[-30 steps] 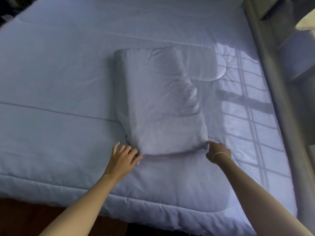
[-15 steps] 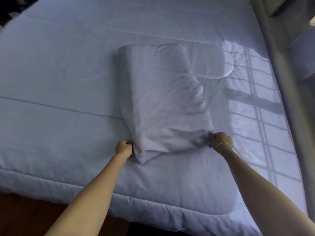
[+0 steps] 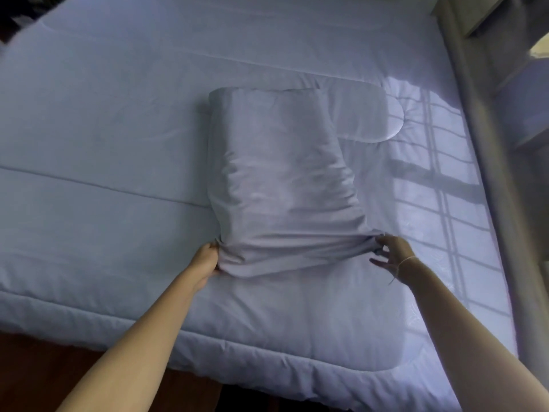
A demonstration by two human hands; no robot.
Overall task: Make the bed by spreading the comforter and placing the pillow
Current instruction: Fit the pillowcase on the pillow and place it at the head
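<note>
A pale blue-grey pillow [image 3: 279,179] lies lengthwise in the middle of the bed, on top of the comforter [image 3: 104,129], which is spread flat over the mattress. My left hand [image 3: 208,258] grips the pillow's near left corner, with the pillowcase bunched in the fingers. My right hand [image 3: 392,249] pinches the near right corner between thumb and forefinger, other fingers spread. The pillowcase's near edge is pulled taut between both hands and lifted a little off the comforter.
A folded rounded flap of comforter [image 3: 365,114] lies just right of the pillow's far end. A grey bed frame or wall edge [image 3: 487,162] runs along the right side. Dark wooden floor [image 3: 44,370] shows below the bed's near edge. Window light falls on the right part.
Both hands went from resting beside the pillow's near corners to gripping them. The near end has been pulled toward me and stretched wider, and the view has moved closer.
</note>
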